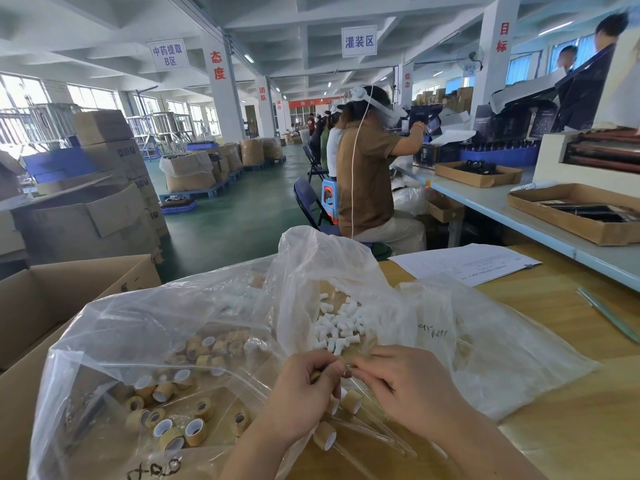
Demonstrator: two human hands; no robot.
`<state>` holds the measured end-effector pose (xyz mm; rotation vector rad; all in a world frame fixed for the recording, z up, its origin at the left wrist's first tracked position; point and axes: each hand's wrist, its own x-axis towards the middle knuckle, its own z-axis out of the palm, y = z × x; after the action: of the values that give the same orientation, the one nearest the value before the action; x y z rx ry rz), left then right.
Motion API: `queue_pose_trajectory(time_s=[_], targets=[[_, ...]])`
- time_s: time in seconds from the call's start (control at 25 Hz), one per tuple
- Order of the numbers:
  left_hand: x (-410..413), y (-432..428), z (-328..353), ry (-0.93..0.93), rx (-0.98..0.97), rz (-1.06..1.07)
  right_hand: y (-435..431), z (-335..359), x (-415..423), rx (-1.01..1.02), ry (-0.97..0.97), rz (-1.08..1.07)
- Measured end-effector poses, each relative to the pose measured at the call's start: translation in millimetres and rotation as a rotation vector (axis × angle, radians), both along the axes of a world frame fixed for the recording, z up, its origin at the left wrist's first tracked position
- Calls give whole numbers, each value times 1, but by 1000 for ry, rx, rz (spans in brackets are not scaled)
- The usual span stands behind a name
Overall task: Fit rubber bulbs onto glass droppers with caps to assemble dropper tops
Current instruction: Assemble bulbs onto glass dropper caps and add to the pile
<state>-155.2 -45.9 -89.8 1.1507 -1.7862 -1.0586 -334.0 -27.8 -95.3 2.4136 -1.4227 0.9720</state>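
My left hand point(304, 386) and my right hand point(405, 382) meet at the table's near middle. The left fingers curl round a tan wood-look cap point(316, 375). The right fingers pinch a small piece against it; most of that piece is hidden. A pile of white rubber bulbs point(337, 327) lies just beyond my hands inside a clear plastic bag point(467, 348). Tan caps with white liners point(166, 420) fill another clear bag point(114, 341) at the left. Two loose caps point(351, 400) lie under my hands beside clear glass dropper tubes point(377, 434).
A wooden table point(554, 427) bears a printed sheet point(464, 263) and a thin green strip point(609, 318). An open cardboard box point(52, 299) stands at the left. A seated person point(367, 168) works ahead at a long bench with cardboard trays point(571, 220).
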Motion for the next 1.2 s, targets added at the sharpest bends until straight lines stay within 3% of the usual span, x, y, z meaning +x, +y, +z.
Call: queue_pose_trajectory(time_s=[0.2, 0.36, 0.48, 0.92, 1.2], targets=[[-1, 1, 4, 48, -46, -4, -3, -3, 0, 147, -152, 9], [1, -1, 0, 328, 72, 46, -1, -2, 3, 134, -267, 8], [2, -2, 1, 431, 23, 128, 0, 1, 2, 160, -323, 12], [-1, -7, -5, 268, -161, 231, 0, -1, 0, 305, -290, -52], [-2, -9, -7, 381, -112, 203, 4, 0, 3, 352, -290, 20]])
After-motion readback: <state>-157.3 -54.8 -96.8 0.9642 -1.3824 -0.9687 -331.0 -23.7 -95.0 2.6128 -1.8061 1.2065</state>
